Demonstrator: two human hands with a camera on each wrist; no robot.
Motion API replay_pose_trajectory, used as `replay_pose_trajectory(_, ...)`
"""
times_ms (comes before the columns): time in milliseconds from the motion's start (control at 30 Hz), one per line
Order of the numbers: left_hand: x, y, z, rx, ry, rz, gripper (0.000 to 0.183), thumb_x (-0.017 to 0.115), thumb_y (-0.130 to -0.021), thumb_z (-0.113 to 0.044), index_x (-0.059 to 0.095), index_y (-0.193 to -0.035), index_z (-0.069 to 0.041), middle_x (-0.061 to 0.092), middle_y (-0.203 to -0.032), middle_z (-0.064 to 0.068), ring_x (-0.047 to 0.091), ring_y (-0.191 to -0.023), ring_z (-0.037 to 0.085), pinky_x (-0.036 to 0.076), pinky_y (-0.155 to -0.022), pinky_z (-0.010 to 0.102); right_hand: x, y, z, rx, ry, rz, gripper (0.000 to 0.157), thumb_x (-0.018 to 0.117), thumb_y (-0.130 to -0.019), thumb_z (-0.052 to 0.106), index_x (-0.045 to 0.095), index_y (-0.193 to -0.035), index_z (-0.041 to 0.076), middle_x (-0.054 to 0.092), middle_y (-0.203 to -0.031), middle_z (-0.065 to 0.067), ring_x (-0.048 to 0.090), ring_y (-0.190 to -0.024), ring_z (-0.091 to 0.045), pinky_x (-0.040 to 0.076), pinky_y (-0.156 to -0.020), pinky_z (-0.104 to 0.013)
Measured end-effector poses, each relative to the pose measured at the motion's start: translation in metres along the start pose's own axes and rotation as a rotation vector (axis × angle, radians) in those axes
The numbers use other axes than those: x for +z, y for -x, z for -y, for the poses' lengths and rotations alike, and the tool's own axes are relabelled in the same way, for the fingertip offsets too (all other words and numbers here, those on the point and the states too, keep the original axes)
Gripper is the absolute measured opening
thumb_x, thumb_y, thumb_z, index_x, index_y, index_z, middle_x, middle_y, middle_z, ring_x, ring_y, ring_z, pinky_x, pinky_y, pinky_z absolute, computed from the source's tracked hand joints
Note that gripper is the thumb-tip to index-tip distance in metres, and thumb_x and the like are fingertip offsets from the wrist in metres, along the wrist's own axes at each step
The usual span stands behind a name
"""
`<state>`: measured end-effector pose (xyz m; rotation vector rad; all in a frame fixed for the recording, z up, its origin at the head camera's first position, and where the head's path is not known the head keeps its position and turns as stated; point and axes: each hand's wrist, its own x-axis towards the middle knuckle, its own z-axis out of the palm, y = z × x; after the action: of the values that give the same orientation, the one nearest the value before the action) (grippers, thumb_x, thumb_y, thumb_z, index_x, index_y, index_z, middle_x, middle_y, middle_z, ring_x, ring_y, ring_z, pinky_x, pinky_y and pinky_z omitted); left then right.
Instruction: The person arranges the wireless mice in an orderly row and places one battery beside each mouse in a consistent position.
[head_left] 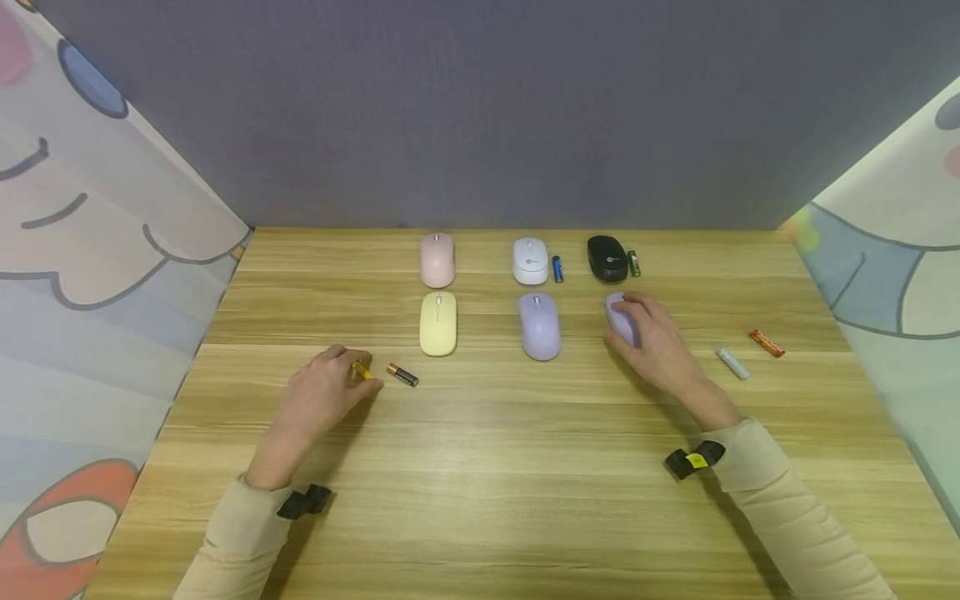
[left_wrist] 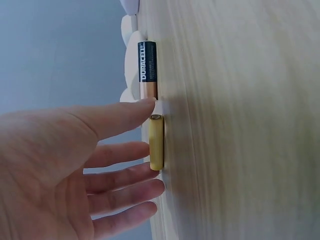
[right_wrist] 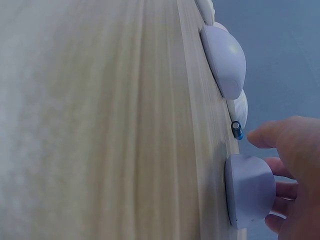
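On the left side of the table, my left hand reaches around a yellow battery that lies on the wood. In the left wrist view the thumb is near one end and the fingers are spread beside it, not clearly gripping. A black and copper Duracell battery lies just right of that hand. My right hand is over a light purple mouse on the table. Its fingers are at the mouse's far side, while the thumb stands apart from it in the right wrist view.
Another purple mouse and a yellow mouse stand mid-table. Behind are a pink mouse, a white mouse beside a blue battery, and a black mouse beside a green battery. Rightward lie pale and red batteries.
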<state>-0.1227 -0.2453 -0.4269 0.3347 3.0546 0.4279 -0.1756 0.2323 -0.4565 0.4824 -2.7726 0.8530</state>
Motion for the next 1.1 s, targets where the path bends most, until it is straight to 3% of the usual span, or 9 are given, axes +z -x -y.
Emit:
replay_pose_trajectory(567,0.001,-0.001,0.001,-0.05,0.028,0.01,0.043,0.082,-0.09,-0.024,0.072,-0.121,0.002,0.068,-0.109,0.026,0.059,-0.071,0.023,0.053,-0.049,0.033,0.0,0.0,0.0,0.008,0.01,0.008,0.045,0.073,-0.094,0.015,0.059,-0.13,-0.007,0.05,-0.143,-0.031,0.049,-0.129,-0.052,0.042,-0.101,-0.068)
replay_pose_trajectory(833,0.002,-0.005,0.006,-0.013,0.021,-0.012,0.035,0.084,-0.086,-0.016,0.074,-0.112,0.004,0.069,-0.108,0.029,0.06,-0.068,0.023,0.055,-0.051,0.033,0.0,0.0,-0.001,-0.001,0.009,0.003,0.045,0.074,-0.093,0.015,0.06,-0.13,-0.007,0.051,-0.143,-0.031,0.049,-0.129,-0.052,0.041,-0.102,-0.068)
replay_pose_trajectory(1100,-0.004,-0.011,0.008,-0.006,0.042,0.02,0.035,0.08,-0.086,-0.017,0.073,-0.112,0.006,0.068,-0.104,0.026,0.061,-0.069,0.022,0.057,-0.056,0.035,0.0,0.0,-0.001,0.003,0.006,0.007,0.045,0.074,-0.094,0.015,0.06,-0.131,-0.007,0.051,-0.143,-0.03,0.049,-0.13,-0.051,0.042,-0.102,-0.068)
